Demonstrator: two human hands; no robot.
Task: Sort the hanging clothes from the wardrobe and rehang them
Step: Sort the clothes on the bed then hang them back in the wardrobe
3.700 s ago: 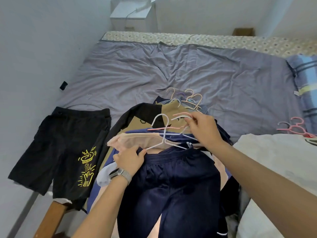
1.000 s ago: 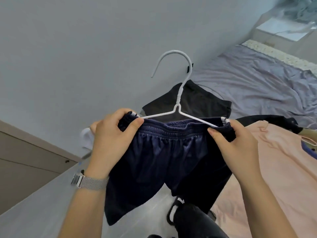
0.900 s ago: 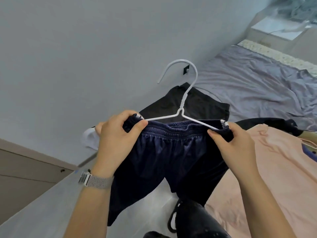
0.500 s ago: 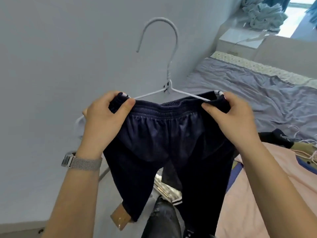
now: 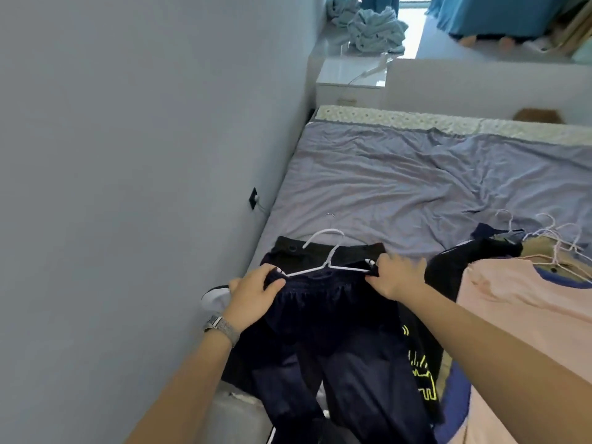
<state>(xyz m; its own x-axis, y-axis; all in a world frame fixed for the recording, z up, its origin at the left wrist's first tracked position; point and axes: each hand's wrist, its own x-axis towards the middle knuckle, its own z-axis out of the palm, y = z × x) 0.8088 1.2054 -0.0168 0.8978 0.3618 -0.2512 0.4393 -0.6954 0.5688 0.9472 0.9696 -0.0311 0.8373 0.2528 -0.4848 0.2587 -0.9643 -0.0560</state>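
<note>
- Over the near left corner of the bed [image 5: 384, 187], two hands are holding up navy shorts [image 5: 333, 341] on a white hanger [image 5: 326, 262].
- The left hand [image 5: 254, 296] is gripping the left end of the waistband, with its thumb lying on top of the cloth and its fingers curling under it.
- The right hand [image 5: 397, 274] is pinching the right end of the waistband, right by the tip of the hanger.
- The hanger's hook is pointing away from the person, toward the far end of the bed.
- The legs of the navy shorts are hanging down toward the person.
- Black shorts [image 5: 416, 363] with a yellow drawing are lying flat on the bed, under the navy shorts. Their waistband is showing just past the hanger.
- A watch [image 5: 221, 326] with a grey band is sitting on the left wrist.
- To the right of the black shorts, a pink shirt [image 5: 519, 302] is lying on a pile of clothes.
- More hangers [image 5: 551, 238] are sticking out of that pile, on the side far from the person.
- A grey wall [image 5: 128, 155] is running along the left side of the bed.
- A white bedside table [image 5: 349, 81] is standing past the far end of the bed, by the wall.
</note>
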